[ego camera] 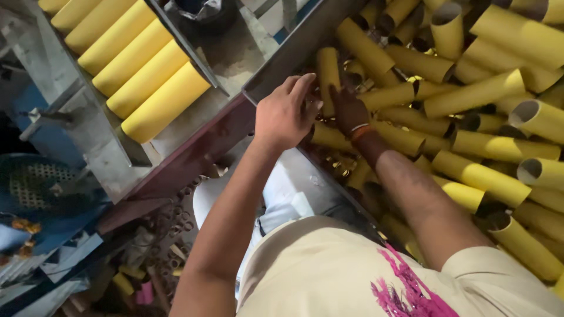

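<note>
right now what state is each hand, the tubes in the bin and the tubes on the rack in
left hand: fingers curled at the bin edge, on an upright tube
right hand: down among the tubes
upright tube: standing on end
loose yellow tubes: piled untidily, hollow
racked yellow tubes: side by side

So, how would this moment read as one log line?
left hand: on bin edge | right hand: among tubes | tube row: left
</note>
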